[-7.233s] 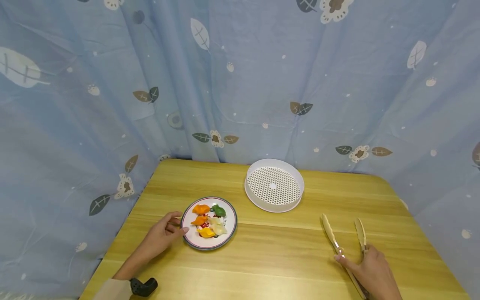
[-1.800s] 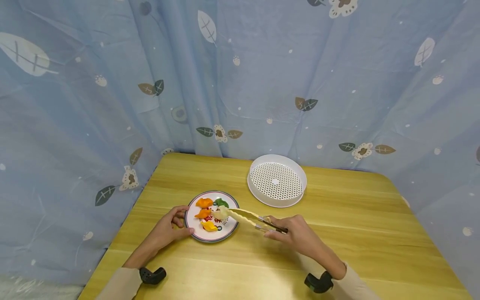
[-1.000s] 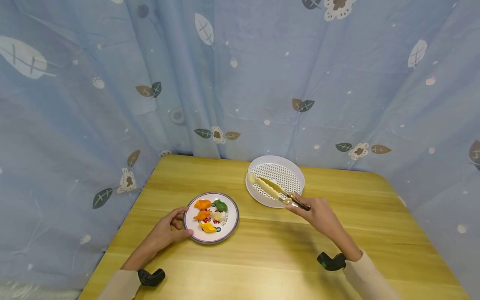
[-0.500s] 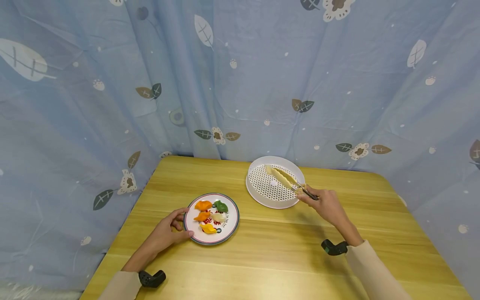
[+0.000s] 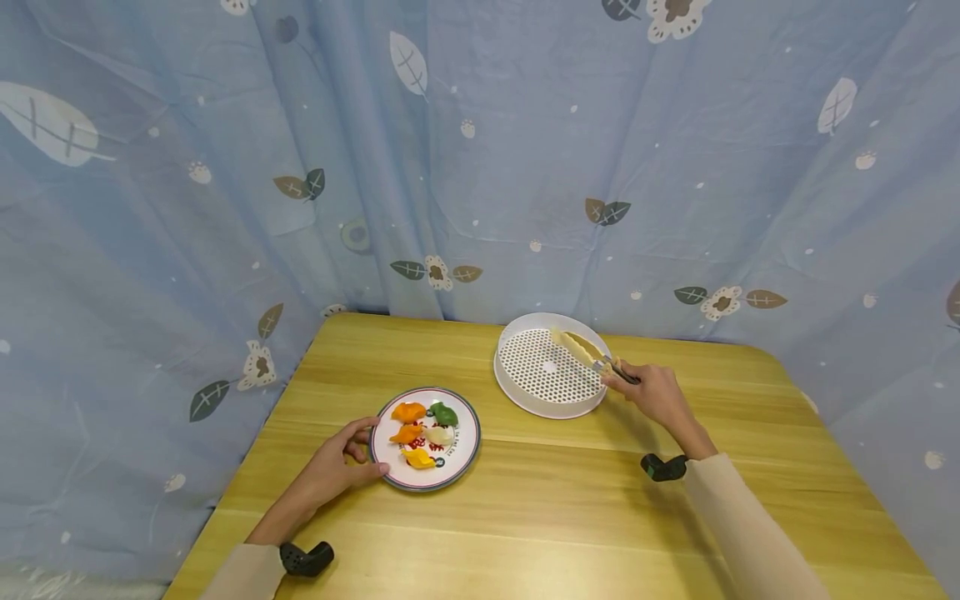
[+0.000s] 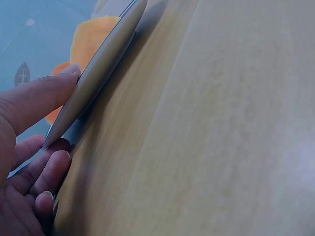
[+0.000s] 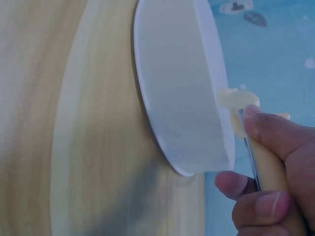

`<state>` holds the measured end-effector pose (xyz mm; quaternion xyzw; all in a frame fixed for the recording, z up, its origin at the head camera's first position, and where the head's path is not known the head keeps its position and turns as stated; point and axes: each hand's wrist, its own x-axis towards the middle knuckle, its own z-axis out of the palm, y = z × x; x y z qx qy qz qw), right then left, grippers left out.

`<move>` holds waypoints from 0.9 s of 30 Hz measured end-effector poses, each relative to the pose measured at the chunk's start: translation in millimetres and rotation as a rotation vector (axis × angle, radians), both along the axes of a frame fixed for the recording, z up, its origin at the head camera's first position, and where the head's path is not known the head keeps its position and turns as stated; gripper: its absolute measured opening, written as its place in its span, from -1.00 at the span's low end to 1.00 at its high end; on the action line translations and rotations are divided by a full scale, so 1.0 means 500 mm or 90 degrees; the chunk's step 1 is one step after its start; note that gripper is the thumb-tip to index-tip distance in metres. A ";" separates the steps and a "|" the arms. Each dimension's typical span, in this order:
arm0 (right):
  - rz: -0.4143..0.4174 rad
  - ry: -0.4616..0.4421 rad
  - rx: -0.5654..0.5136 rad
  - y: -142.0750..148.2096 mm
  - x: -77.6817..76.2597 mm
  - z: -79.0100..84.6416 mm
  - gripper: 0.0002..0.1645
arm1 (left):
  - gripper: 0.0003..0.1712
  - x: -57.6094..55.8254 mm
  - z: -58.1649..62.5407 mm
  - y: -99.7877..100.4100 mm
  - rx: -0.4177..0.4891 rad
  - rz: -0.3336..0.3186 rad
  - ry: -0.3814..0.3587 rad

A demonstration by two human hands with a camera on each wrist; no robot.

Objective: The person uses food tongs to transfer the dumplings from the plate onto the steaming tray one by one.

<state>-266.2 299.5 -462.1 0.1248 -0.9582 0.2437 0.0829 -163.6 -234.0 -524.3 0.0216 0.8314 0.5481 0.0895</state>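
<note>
In the head view my left hand (image 5: 337, 462) holds the near-left rim of a white plate (image 5: 467, 458) with a dark border. The left wrist view shows the thumb on the rim and curled fingers by its edge. On the plate sit two orange dumplings (image 5: 408, 412), a green dumpling (image 5: 444, 414), a yellow dumpling (image 5: 418, 458) and a cream dumpling (image 5: 438, 435). My right hand (image 5: 652, 393) grips tongs (image 5: 581, 348) with cream scalloped tips. These reach over the far right part of a white perforated steamer basket (image 5: 551, 408), with a pale dumpling (image 5: 557, 335) at their ends.
The wooden table (image 5: 525, 517) carries both plate and basket, the basket standing near the back edge. Behind and beside the table hangs a blue curtain (image 5: 510, 167) with leaf prints. A raised wall rings the basket's holed floor.
A pale dumpling has gone from the plate in the tongs over to the basket. Most recently the tongs have shifted right inside the basket's outline. The left hand has stayed at the plate.
</note>
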 end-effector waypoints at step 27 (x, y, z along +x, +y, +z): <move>-0.032 -0.054 0.056 0.010 -0.039 -0.005 -0.23 | -0.07 0.002 0.002 0.004 -0.028 0.019 -0.002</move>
